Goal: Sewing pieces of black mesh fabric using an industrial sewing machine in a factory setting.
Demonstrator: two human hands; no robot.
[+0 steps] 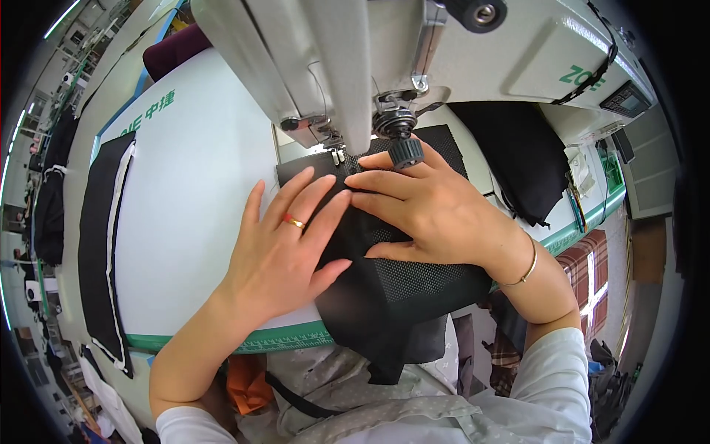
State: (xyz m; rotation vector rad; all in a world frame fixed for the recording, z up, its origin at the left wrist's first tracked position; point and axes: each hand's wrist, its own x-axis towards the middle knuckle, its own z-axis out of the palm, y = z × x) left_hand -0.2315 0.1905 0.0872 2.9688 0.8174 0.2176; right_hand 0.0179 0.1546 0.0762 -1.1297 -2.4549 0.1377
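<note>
A piece of black fabric [436, 285], partly perforated mesh, lies under the presser foot [338, 156] of a white sewing machine [296, 59]. A seam line runs through it toward the foot, and its near end hangs over the table edge. My left hand [285, 259] rests with fingers spread, its fingertips pressing the fabric's left part just short of the foot. On the mesh to the right lies my right hand [436, 211], fingers stretched out and apart, some fingertips close to the foot. A dark knob [405, 153] on the machine covers part of those fingers.
A long black fabric strip with a white edge [103, 251] lies at the table's left. More black cloth [510, 155] is piled right of the machine bed, beside slim tools [575, 200]. Maroon cloth [176, 53] sits far left. The table's front edge [285, 338] is green with ruler marks.
</note>
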